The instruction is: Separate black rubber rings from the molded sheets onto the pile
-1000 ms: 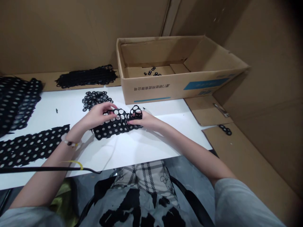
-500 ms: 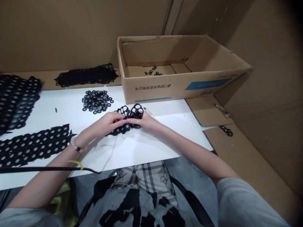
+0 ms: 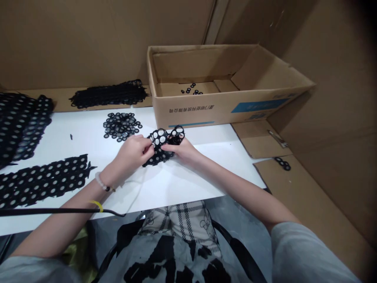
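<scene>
L hand [image 3: 132, 152] and R hand [image 3: 183, 150] together, both clamped on a ragged scrap of black perforated sheet [image 3: 159, 154]. Scrap held low over desk [image 3: 188, 184], mid-span, nr far edge, just in front of cardboard carton [image 3: 188, 114]. Holes round, edges torn, sheet bunched betw hands. Pile of loose black rings [image 3: 120, 126] to L of hands.
</scene>
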{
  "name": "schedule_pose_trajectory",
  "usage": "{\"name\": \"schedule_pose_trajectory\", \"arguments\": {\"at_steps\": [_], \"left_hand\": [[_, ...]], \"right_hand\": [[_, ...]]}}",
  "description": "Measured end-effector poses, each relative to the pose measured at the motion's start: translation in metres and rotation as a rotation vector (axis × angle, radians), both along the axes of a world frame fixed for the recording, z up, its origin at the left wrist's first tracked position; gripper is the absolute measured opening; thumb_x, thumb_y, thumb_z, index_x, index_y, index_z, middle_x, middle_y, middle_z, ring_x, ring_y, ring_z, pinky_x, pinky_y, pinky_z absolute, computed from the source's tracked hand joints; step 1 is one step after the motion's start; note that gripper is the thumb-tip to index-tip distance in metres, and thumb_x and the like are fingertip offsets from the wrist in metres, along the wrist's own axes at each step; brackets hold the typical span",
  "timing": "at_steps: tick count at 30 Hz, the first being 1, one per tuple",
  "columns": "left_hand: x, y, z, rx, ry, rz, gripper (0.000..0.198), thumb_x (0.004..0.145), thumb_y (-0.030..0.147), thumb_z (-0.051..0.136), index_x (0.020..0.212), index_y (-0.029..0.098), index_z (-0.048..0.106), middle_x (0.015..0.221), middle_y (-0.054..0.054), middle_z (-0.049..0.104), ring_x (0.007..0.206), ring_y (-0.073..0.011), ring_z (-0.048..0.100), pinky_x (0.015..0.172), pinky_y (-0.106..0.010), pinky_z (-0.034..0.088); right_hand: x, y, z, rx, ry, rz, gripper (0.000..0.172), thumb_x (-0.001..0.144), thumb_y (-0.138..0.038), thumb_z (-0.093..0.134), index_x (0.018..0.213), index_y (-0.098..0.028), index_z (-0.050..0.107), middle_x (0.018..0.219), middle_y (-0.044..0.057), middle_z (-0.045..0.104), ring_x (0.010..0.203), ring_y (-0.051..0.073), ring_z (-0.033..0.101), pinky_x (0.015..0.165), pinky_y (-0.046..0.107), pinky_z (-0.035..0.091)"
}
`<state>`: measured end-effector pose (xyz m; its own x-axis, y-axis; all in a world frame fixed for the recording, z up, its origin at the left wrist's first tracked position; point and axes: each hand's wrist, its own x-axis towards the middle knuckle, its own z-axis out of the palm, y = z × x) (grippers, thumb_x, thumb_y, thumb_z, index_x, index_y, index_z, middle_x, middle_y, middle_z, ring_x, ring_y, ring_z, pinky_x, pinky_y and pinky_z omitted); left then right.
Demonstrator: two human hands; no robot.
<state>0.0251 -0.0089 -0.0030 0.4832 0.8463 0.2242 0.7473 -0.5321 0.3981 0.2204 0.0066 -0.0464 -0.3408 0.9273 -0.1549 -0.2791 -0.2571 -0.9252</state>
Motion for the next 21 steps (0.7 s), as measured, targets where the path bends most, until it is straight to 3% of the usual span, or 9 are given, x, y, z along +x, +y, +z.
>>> {"name": "schedule_pose_trajectory", "arguments": {"at_steps": [4, 7, 11, 15, 18, 21], "left_hand": [[0.012, -0.009, -0.007, -0.064, 0.024, -0.1, 0.034, 0.095, 0.036, 0.043, 0.065, 0.02, 0.047, 0.062, -0.003, 0.053, 0.066, -0.0184, 0.048, 0.067, -0.032, 0.036], [0.012, -0.008, -0.011, -0.141, -0.027, -0.063, 0.038, 0.093, 0.046, 0.049, 0.065, 0.02, 0.046, 0.062, -0.002, 0.054, 0.065, -0.0177, 0.049, 0.065, -0.031, 0.037], [0.011, -0.006, -0.013, -0.249, -0.082, -0.012, 0.038, 0.094, 0.044, 0.045, 0.064, 0.019, 0.045, 0.064, -0.001, 0.052, 0.063, -0.0162, 0.048, 0.06, -0.029, 0.034], [0.01, -0.003, -0.012, -0.277, -0.134, -0.016, 0.032, 0.091, 0.034, 0.043, 0.063, 0.019, 0.046, 0.065, -0.001, 0.052, 0.064, -0.0161, 0.047, 0.062, -0.03, 0.034], [-0.004, 0.009, -0.007, -0.261, -0.355, 0.19, 0.023, 0.081, 0.021, 0.042, 0.058, 0.02, 0.044, 0.06, 0.0, 0.05, 0.062, -0.0155, 0.046, 0.06, -0.029, 0.034], [-0.026, 0.027, -0.001, -0.11, -0.589, 0.478, 0.021, 0.074, 0.017, 0.039, 0.054, 0.021, 0.038, 0.054, 0.001, 0.045, 0.059, -0.0146, 0.044, 0.057, -0.028, 0.033]], "right_hand": [[-0.001, -0.001, -0.002, -0.011, 0.067, -0.008, 0.033, 0.053, -0.025, 0.087, 0.076, -0.017, 0.065, 0.079, -0.001, 0.066, 0.076, 0.014, 0.061, 0.081, 0.032, 0.051], [-0.002, -0.003, -0.002, -0.024, 0.061, -0.023, 0.036, 0.051, -0.025, 0.088, 0.077, -0.017, 0.065, 0.079, -0.001, 0.066, 0.076, 0.014, 0.061, 0.081, 0.032, 0.051], [-0.003, -0.004, 0.0, -0.041, 0.074, 0.001, 0.037, 0.052, -0.026, 0.088, 0.08, -0.018, 0.065, 0.084, 0.0, 0.067, 0.08, 0.014, 0.062, 0.085, 0.033, 0.051], [0.001, 0.0, 0.001, 0.063, -0.071, -0.085, 0.036, 0.051, -0.026, 0.087, 0.074, -0.018, 0.06, 0.078, -0.002, 0.062, 0.076, 0.014, 0.058, 0.082, 0.032, 0.05], [0.007, 0.005, 0.002, 0.1, -0.177, -0.171, 0.038, 0.051, -0.028, 0.086, 0.073, -0.019, 0.057, 0.078, -0.001, 0.061, 0.078, 0.016, 0.058, 0.083, 0.034, 0.049], [0.011, 0.009, 0.001, 0.11, -0.148, -0.2, 0.039, 0.052, -0.029, 0.085, 0.078, -0.019, 0.059, 0.088, 0.002, 0.065, 0.088, 0.019, 0.06, 0.091, 0.038, 0.048]]}}
